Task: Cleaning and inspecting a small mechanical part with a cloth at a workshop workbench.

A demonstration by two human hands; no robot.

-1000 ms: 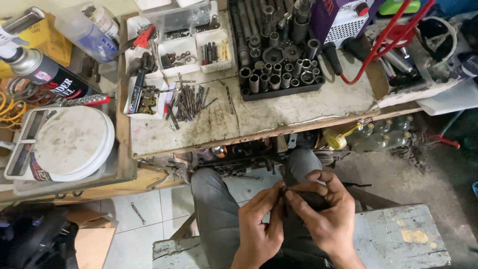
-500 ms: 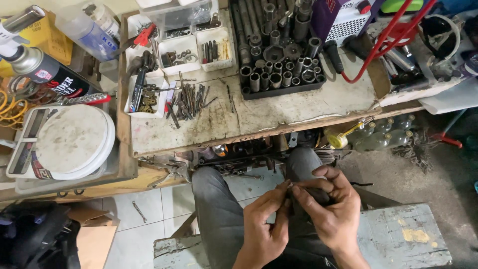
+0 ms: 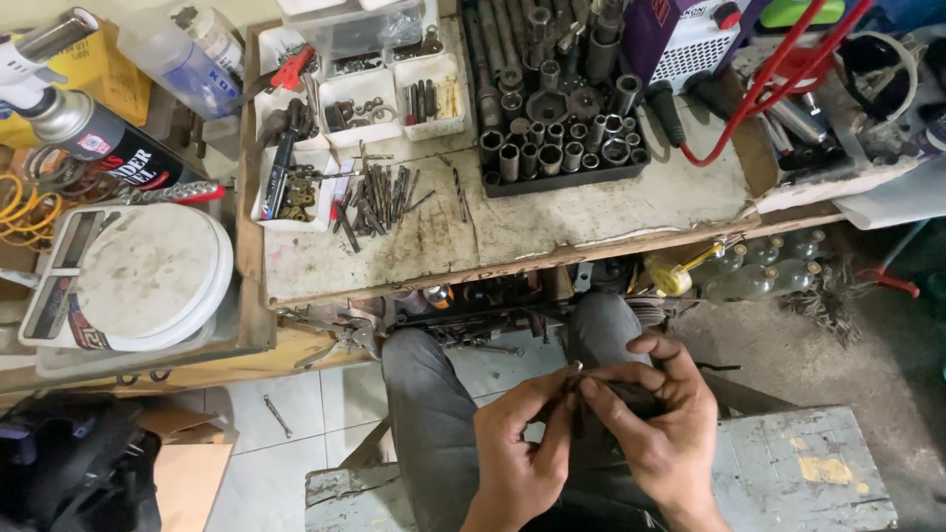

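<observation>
Over my lap, below the tabletop (image 3: 591,222), my left hand (image 3: 517,448) and right hand (image 3: 655,429) press together, fingertips pinching a small dark part (image 3: 621,396); it is mostly hidden, so I cannot tell its kind; I judge it light, stiff and easily dropped, best held by its ends; drill bits (image 3: 379,192) lie well apart.

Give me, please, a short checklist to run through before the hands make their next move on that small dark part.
1. Both hands on the part: left hand and right hand both pinch the small dark part: ok.
2. Kind of part: too small and covered: cannot tell.
3. Part held over the lap, above the grey trousers: ok.
4. Loose drill bits lie back from the bench edge: ok.
5. Socket tray sits flat: ok.
</observation>
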